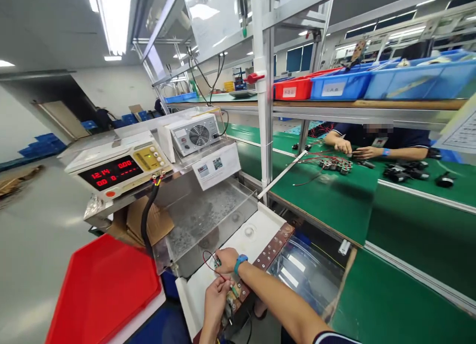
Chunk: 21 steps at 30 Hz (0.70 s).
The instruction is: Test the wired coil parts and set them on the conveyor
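Low in the view, my right hand, with a blue band on its wrist, is closed on a small circuit board over a white work surface. Most of the board is covered by my fingers. A thin red and black wire loops out from it towards my left hand. My left fingers pinch that wire close to a green-tipped clip or probe. Beside them runs a brown strip with several screw heads; what the wire's end touches is too small to tell.
A power supply with red digits and a fan-fronted unit stand behind. On the left lies a red tray. Across the green bench a co-worker handles small parts; red and blue bins line the shelf.
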{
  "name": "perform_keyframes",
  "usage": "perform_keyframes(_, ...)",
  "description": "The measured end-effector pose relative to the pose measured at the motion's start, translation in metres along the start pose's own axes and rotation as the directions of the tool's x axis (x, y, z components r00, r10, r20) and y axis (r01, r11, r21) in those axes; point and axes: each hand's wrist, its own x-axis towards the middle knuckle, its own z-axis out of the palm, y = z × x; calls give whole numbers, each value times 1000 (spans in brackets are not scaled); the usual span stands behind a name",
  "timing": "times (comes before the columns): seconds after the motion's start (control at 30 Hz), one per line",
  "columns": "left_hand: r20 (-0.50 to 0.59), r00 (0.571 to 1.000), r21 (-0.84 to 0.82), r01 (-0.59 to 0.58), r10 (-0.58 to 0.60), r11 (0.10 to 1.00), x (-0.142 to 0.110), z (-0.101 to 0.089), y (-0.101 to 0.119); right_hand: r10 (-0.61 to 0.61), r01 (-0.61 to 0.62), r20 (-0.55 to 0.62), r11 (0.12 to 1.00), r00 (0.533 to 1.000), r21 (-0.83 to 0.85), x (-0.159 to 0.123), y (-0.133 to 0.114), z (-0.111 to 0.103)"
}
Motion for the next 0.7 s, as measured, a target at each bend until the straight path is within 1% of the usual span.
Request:
perform_keyframes(0.13,-7,1000,-37,13,-13,999,-12,6,11,5,-5,15,1000,1000,4,-6,0,-2)
perform_keyframes(0.2,-24,1000,-48,19,-20,999,-14,8,13,15,-15,29,1000,999,7,-8,-1,-4)
perform_keyframes(0.33,-59,998,-70,34,-38,997,-14,8,8,16,-18,43,1000,999,25,-9,-1,-6)
perform_keyframes(0.5,-51,998,-85,23,-28,996,-15,6,4,2,-3,50,1000,999,26,-9,1,-4)
perform_keyframes(0.7,-51,998,-105,24,-29,994,-14,6,2,9,-10,45,999,999,37,-7,4,3)
